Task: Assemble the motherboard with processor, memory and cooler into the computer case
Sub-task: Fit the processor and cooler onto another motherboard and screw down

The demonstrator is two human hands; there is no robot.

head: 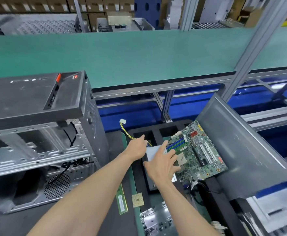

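A green motherboard (200, 150) leans tilted against a grey metal panel (238, 150) on the right. My right hand (163, 163) hovers with spread fingers at the board's left edge, over a grey box (153, 149). My left hand (137, 146) reaches to the far side of that box, index finger extended, near yellow-black cables (126, 132). The open computer case (37, 133) stands on the left. A memory stick (121, 200) and a processor (137, 200) lie on the mat near me.
A black foam tray (166, 128) with pockets lies under the grey box and the board. A metal part (156, 220) with screws sits near the front edge. A green conveyor belt (139, 53) runs across behind, with an aluminium post (251, 48) at the right.
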